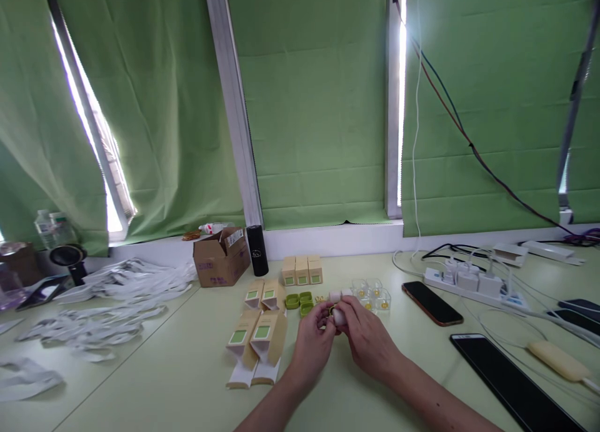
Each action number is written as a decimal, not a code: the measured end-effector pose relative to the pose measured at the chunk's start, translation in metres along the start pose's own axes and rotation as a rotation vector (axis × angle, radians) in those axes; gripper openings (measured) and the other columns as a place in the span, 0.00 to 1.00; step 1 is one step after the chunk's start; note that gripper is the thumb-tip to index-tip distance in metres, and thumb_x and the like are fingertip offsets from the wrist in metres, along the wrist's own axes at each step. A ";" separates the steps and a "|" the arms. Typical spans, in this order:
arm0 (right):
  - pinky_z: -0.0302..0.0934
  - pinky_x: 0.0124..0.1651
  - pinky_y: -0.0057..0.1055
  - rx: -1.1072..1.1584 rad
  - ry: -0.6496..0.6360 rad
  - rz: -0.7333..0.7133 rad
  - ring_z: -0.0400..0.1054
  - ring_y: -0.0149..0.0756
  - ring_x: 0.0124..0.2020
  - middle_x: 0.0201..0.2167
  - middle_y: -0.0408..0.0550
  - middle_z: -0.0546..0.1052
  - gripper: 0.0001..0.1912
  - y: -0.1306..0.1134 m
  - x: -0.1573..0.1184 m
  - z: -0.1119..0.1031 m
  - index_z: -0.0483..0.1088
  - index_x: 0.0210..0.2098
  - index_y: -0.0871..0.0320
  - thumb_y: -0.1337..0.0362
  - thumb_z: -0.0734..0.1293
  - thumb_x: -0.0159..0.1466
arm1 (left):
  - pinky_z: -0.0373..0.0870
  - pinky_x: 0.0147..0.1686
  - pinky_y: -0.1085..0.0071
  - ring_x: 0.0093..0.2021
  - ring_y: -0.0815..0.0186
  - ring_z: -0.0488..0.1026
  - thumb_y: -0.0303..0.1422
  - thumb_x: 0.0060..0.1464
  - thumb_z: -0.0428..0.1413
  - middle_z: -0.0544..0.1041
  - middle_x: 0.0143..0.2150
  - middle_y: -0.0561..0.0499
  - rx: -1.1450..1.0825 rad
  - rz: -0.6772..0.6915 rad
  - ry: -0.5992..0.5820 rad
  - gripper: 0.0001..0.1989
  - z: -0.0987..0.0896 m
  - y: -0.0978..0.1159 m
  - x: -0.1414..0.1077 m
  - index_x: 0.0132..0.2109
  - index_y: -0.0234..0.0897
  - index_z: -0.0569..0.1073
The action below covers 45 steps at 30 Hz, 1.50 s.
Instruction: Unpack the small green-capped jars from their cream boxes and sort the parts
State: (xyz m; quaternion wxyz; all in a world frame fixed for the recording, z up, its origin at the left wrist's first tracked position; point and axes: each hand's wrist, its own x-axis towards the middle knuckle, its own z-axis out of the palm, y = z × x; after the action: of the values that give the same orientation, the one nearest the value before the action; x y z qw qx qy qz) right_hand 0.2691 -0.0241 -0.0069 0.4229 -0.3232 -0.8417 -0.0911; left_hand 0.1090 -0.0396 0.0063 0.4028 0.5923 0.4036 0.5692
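My left hand [313, 337] and my right hand [368, 337] meet above the table, fingers closed around a small white rounded piece [339, 317]. A little yellowish part shows at its left, by my left fingertips; its kind is too small to tell. Just behind my hands are more white pieces [335, 296], partly hidden by my fingers. Clear containers with yellow centres [374, 297] stand behind my right hand. Small green square trays [305, 297] lie behind my left hand. To the left are open cardboard boxes with green labels [262, 332].
Three closed small boxes [302, 271] stand farther back, near a black cylinder [257, 251] and a brown carton [220, 257]. White straps [135, 282] spread across the left. Phones [431, 302], a dark tablet-like slab [510, 382], a power strip [473, 282] and cables occupy the right.
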 end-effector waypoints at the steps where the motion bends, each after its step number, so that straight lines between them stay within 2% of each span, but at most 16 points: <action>1: 0.75 0.45 0.45 0.014 0.002 0.009 0.74 0.49 0.49 0.56 0.63 0.71 0.21 0.000 0.000 0.000 0.61 0.62 0.58 0.73 0.57 0.70 | 0.82 0.41 0.62 0.42 0.59 0.81 0.37 0.58 0.60 0.82 0.46 0.41 -0.005 -0.004 -0.001 0.17 0.000 0.002 0.000 0.52 0.33 0.77; 5: 0.76 0.46 0.42 0.106 0.017 0.078 0.75 0.47 0.50 0.55 0.61 0.71 0.18 0.001 -0.001 -0.001 0.61 0.61 0.56 0.69 0.57 0.72 | 0.80 0.40 0.62 0.42 0.59 0.79 0.39 0.60 0.59 0.82 0.48 0.41 0.080 0.010 -0.030 0.19 -0.006 0.009 -0.002 0.55 0.35 0.77; 7: 0.76 0.46 0.42 0.131 0.030 0.101 0.75 0.46 0.50 0.55 0.59 0.72 0.17 0.003 -0.001 -0.003 0.62 0.60 0.54 0.67 0.57 0.73 | 0.79 0.39 0.63 0.43 0.58 0.78 0.37 0.57 0.62 0.81 0.49 0.41 0.194 0.054 -0.022 0.20 -0.010 0.011 -0.003 0.56 0.38 0.78; 10: 0.75 0.49 0.45 0.131 0.058 0.093 0.74 0.48 0.51 0.54 0.57 0.74 0.16 0.006 -0.001 -0.006 0.65 0.58 0.53 0.66 0.59 0.73 | 0.75 0.45 0.60 0.46 0.56 0.76 0.30 0.50 0.65 0.81 0.49 0.45 0.353 0.143 0.024 0.23 -0.014 0.013 -0.006 0.55 0.43 0.79; 12: 0.73 0.53 0.46 0.158 0.069 0.094 0.72 0.48 0.54 0.54 0.56 0.74 0.15 0.006 -0.001 -0.006 0.66 0.58 0.52 0.66 0.60 0.72 | 0.73 0.49 0.58 0.48 0.55 0.75 0.29 0.50 0.65 0.81 0.49 0.46 0.378 0.158 0.038 0.22 -0.014 0.014 -0.006 0.54 0.45 0.79; 19: 0.70 0.57 0.42 0.404 0.089 0.202 0.71 0.44 0.56 0.54 0.54 0.73 0.14 0.002 0.000 -0.002 0.65 0.56 0.51 0.65 0.58 0.73 | 0.71 0.56 0.56 0.53 0.54 0.76 0.29 0.54 0.62 0.81 0.53 0.43 0.226 0.071 -0.014 0.18 -0.008 0.011 -0.003 0.53 0.39 0.77; 26: 0.69 0.54 0.41 0.541 0.107 0.334 0.72 0.44 0.52 0.51 0.52 0.75 0.11 -0.001 0.001 0.003 0.68 0.52 0.52 0.59 0.60 0.74 | 0.75 0.54 0.56 0.52 0.54 0.79 0.30 0.57 0.62 0.81 0.52 0.41 0.131 0.073 -0.038 0.16 -0.007 0.009 -0.003 0.53 0.38 0.76; 31: 0.70 0.51 0.40 0.660 0.173 0.502 0.74 0.44 0.48 0.48 0.52 0.78 0.16 0.004 0.002 0.002 0.70 0.51 0.53 0.51 0.60 0.73 | 0.76 0.54 0.56 0.51 0.54 0.80 0.31 0.56 0.63 0.82 0.51 0.41 0.111 0.087 -0.047 0.16 -0.009 0.011 -0.003 0.52 0.37 0.76; 35: 0.70 0.53 0.43 0.872 0.253 0.690 0.74 0.48 0.49 0.45 0.52 0.81 0.24 0.012 0.005 0.004 0.74 0.49 0.54 0.41 0.64 0.68 | 0.76 0.54 0.55 0.51 0.53 0.80 0.34 0.57 0.64 0.82 0.51 0.41 0.119 0.091 -0.028 0.17 -0.011 0.008 -0.003 0.53 0.37 0.77; 38: 0.71 0.50 0.46 1.130 0.297 0.818 0.76 0.49 0.44 0.40 0.53 0.82 0.28 0.017 0.006 0.008 0.78 0.44 0.55 0.37 0.69 0.62 | 0.75 0.56 0.54 0.53 0.52 0.79 0.35 0.57 0.64 0.81 0.54 0.41 0.120 0.095 -0.013 0.19 -0.012 0.005 -0.003 0.55 0.38 0.76; 41: 0.71 0.44 0.44 1.321 0.286 0.864 0.76 0.48 0.40 0.38 0.53 0.82 0.27 0.019 0.006 0.009 0.79 0.41 0.55 0.38 0.73 0.58 | 0.73 0.58 0.53 0.55 0.53 0.78 0.34 0.57 0.63 0.80 0.56 0.40 0.117 0.107 0.006 0.21 -0.013 0.001 -0.002 0.57 0.38 0.74; 45: 0.71 0.40 0.39 1.375 0.272 0.875 0.76 0.47 0.42 0.40 0.54 0.82 0.25 0.017 0.006 0.005 0.78 0.41 0.55 0.40 0.74 0.58 | 0.70 0.61 0.54 0.58 0.54 0.76 0.35 0.57 0.63 0.78 0.58 0.40 0.079 0.131 0.031 0.22 -0.016 -0.001 0.001 0.57 0.38 0.73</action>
State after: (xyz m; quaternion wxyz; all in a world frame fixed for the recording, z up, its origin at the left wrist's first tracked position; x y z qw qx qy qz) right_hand 0.2738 -0.0062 -0.0075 0.6218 -0.2771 -0.4489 0.5788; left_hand 0.0932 -0.0385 0.0062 0.3350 0.6237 0.3923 0.5872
